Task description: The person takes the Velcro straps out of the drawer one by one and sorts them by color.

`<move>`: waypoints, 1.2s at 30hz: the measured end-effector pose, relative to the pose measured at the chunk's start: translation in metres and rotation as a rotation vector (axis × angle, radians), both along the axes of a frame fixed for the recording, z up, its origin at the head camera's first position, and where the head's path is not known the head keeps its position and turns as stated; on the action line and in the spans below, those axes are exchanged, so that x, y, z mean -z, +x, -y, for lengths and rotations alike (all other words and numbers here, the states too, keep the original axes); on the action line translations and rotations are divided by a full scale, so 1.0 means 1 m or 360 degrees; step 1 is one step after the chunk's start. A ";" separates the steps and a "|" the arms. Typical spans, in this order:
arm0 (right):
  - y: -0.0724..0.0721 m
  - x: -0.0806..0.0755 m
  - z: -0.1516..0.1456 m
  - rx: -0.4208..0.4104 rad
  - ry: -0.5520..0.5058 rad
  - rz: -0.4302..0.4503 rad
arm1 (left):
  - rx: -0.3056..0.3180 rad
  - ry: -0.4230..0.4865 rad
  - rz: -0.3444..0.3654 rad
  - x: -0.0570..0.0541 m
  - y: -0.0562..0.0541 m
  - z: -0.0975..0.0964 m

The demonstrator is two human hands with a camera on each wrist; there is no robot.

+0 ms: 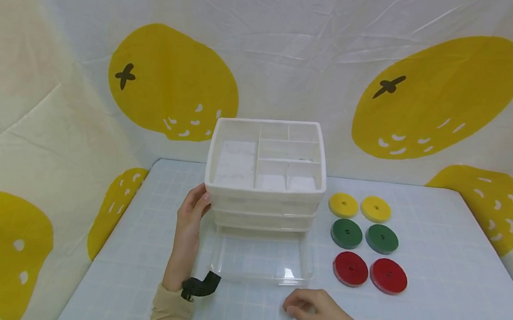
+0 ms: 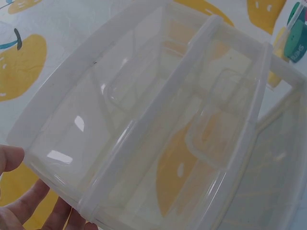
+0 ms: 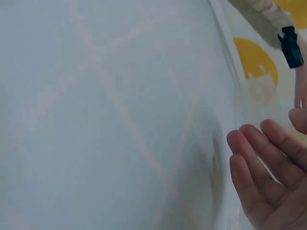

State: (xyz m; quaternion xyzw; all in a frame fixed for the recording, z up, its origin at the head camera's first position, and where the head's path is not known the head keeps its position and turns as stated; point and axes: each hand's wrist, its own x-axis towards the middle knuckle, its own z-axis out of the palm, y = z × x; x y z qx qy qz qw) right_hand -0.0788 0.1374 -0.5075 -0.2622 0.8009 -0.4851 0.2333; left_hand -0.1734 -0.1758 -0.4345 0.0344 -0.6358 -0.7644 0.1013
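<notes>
A white plastic drawer organizer [image 1: 264, 195] with a divided top tray stands at the middle of the table. Its see-through bottom drawer [image 1: 264, 258] is pulled out toward me. My left hand [image 1: 191, 216] touches the organizer's left side, thumb near the front corner. In the left wrist view, the thumb [image 2: 9, 158] is at the corner and the other fingers lie along the edge. In front of the drawer, my right hand [image 1: 315, 312] rests by the table surface, fingers loosely bent with nothing in them. The right wrist view shows its fingers [image 3: 261, 167] relaxed and slightly apart.
Right of the organizer, discs with small central holes lie in pairs: yellow [image 1: 344, 205] at the back, green [image 1: 346, 233] in the middle, red [image 1: 350, 269] in front. A fruit-patterned cloth [image 1: 294, 74] hangs behind the pale checked table [image 1: 434, 307].
</notes>
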 end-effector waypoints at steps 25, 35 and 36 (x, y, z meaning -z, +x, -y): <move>-0.005 0.014 0.055 0.0196 -0.0715 0.1344 | -0.0023 -0.0016 0.0039 0.000 -0.001 0.001; -0.004 0.018 0.059 0.0287 -0.1064 0.1557 | -0.0022 -0.0004 0.0031 0.000 -0.001 0.000; -0.005 0.018 0.060 0.0299 -0.1077 0.1565 | -0.0020 -0.0005 0.0032 -0.001 -0.001 0.000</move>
